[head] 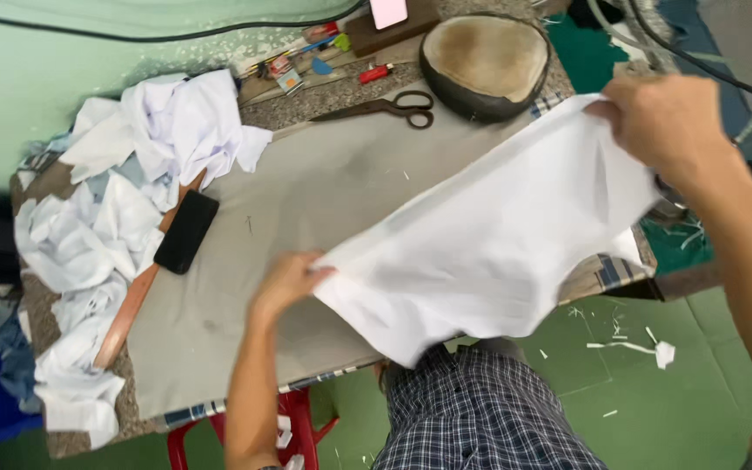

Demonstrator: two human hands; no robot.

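Observation:
A white piece of cloth (pixel 489 239) is stretched in the air above the right half of a grey padded work table (pixel 306 200). My left hand (pixel 287 280) pinches its lower left corner near the table's front edge. My right hand (pixel 668 122) grips its upper right corner beyond the table's right end. The cloth hangs slack between both hands and hides part of the table's right side.
A heap of white cloth pieces (pixel 124 200) covers the table's left end, with a black phone (pixel 186 231) and a wooden ruler (pixel 132 305) beside it. Scissors (pixel 389 108), a round wooden block (pixel 485 61) and small tools lie at the far edge. Green floor has scraps; a red stool stands below.

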